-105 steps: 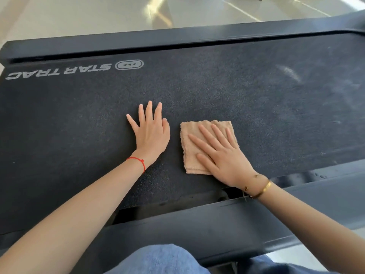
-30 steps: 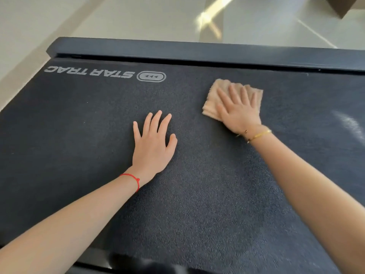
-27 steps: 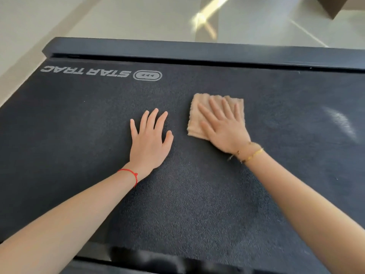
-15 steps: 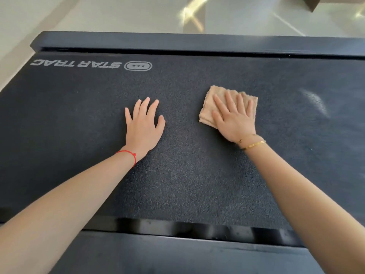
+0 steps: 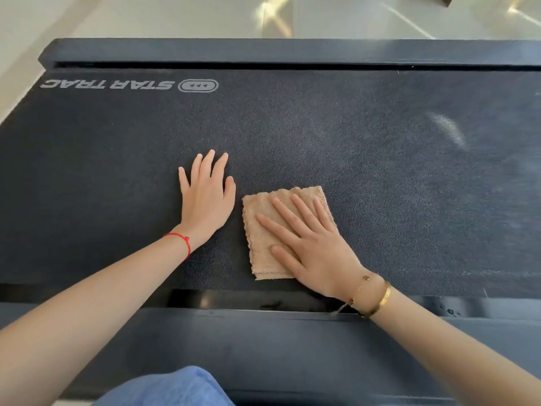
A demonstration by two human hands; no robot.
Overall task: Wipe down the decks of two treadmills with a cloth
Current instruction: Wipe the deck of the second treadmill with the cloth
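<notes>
A dark treadmill belt (image 5: 336, 136) with a STAR TRAC logo fills the view. A folded beige cloth (image 5: 263, 227) lies on the belt near its close edge. My right hand (image 5: 316, 247) presses flat on the cloth with straight, spread fingers and covers its right half. My left hand (image 5: 206, 197) rests flat on the bare belt just left of the cloth, fingers straight and pointing away from me.
A dark side rail (image 5: 292, 344) runs along the near edge and another rail (image 5: 263, 51) along the far edge. A pale smear (image 5: 448, 130) marks the belt at the right. Light floor tiles (image 5: 146, 16) lie beyond. My blue-clad knee (image 5: 172, 388) shows at the bottom.
My right hand has slid the cloth from the far middle of the belt back toward me and left, close to the near edge. My left hand stays flat in place.
</notes>
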